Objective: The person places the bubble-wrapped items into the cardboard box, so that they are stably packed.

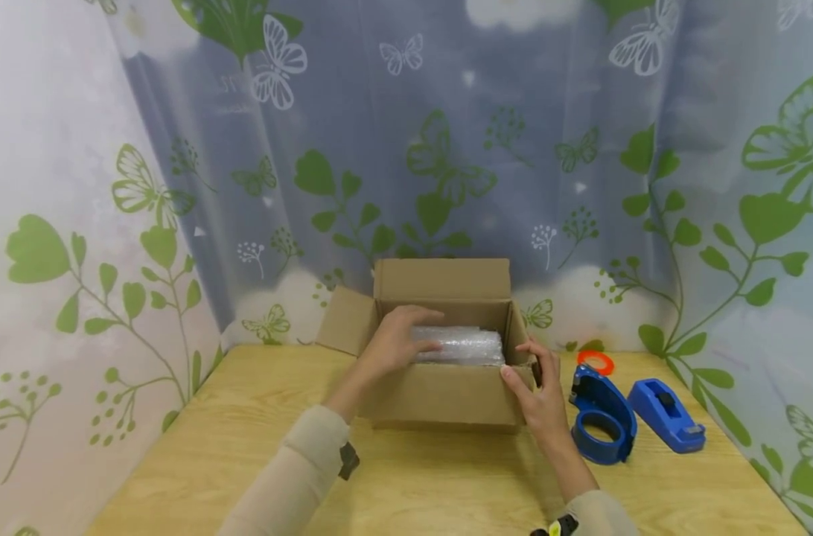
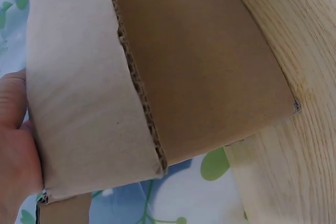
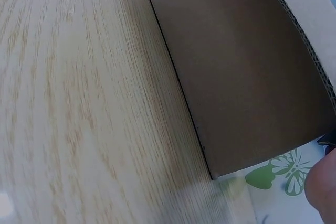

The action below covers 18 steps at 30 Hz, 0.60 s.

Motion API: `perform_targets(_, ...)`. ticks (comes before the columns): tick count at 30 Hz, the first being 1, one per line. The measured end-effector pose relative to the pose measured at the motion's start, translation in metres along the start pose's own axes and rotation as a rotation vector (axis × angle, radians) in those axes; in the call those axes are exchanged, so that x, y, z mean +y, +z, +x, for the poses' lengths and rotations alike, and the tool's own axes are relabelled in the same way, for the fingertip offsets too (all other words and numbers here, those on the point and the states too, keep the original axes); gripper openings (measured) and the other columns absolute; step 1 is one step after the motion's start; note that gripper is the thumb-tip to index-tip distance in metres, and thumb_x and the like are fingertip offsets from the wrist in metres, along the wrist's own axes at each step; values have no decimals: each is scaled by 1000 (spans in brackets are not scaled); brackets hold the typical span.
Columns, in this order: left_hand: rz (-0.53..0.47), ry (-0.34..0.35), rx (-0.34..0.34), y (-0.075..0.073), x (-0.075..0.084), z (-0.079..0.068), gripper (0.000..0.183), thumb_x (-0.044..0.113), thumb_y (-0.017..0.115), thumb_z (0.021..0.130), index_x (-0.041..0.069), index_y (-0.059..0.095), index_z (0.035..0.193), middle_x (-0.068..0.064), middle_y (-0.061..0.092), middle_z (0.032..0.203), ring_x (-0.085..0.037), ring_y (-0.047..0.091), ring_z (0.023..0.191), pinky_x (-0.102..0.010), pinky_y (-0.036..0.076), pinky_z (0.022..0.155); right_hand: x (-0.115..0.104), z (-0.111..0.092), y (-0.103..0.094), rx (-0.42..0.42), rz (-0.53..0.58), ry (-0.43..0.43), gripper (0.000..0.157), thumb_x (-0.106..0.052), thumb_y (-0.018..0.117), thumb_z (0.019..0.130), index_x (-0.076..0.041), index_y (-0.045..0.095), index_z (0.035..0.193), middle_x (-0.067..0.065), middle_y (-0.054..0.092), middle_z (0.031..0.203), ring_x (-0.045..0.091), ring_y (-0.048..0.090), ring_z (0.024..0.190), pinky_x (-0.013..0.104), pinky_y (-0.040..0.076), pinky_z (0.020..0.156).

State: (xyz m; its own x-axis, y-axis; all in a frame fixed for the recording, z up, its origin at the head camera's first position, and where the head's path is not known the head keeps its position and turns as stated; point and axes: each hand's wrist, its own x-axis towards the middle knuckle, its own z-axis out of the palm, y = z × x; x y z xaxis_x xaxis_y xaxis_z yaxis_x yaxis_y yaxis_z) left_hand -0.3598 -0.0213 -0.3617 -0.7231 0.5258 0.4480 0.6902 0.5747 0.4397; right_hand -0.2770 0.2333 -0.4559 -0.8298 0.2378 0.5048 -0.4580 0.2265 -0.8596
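Note:
An open cardboard box (image 1: 440, 398) stands on the table, with a bundle in clear bubble wrap (image 1: 470, 347) inside. My left hand (image 1: 403, 339) reaches over the box's left side, fingers stretched over the left end of the bundle and thumb apart from them. In the left wrist view this hand (image 2: 18, 150) shows at the left edge, beside the folded-down front flap (image 2: 89, 87). With thumb at the front corner and fingers at the right rim, my right hand (image 1: 540, 391) grips the box's right side. A small dark piece shows between its fingers; I cannot tell what it is.
Right of the box stand a blue tape cutter (image 1: 601, 417) with a round hub, a blue desktop tape dispenser (image 1: 668, 415) and an orange ring (image 1: 595, 362). The box's left flap (image 1: 345, 320) sticks out, and its back flap (image 1: 442, 279) stands up near the patterned curtain (image 1: 406, 186).

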Motion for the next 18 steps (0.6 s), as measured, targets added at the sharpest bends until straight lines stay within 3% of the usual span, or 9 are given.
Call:
perform_targets(3,-43,-3,19,-9,2,-4,52,25,83,89,13,68,137,-6,66,140,-30,55,135,-47,41,116,-2,1,0,-24,1,1,40,-11,71,98,-10,54,134,12,31,161,28,28,150,52,22,121)
perform_targets(10,-33,85,1,-46,7,-21,50,21,82,91,12,68,138,-7,65,142,-29,54,136,-49,41,117,-7,15,-16,-129,-107,-72,45,-11,71,98,-10,53,140,15,34,156,32,29,144,56,26,117)
perform_targets(14,-52,99,-9,-71,12,-42,51,19,80,93,12,65,141,-9,62,146,-32,52,139,-53,39,118,-15,19,-37,-261,-224,-90,59,-18,70,101,-17,45,155,17,24,167,43,21,152,69,23,118)
perform_targets(18,-37,80,12,-95,11,-70,52,21,79,93,13,64,143,-10,59,149,-34,49,142,-57,37,118,-27,22,-63,-429,-312,-85,72,-23,68,103,-25,31,165,14,14,173,50,16,154,80,22,111)
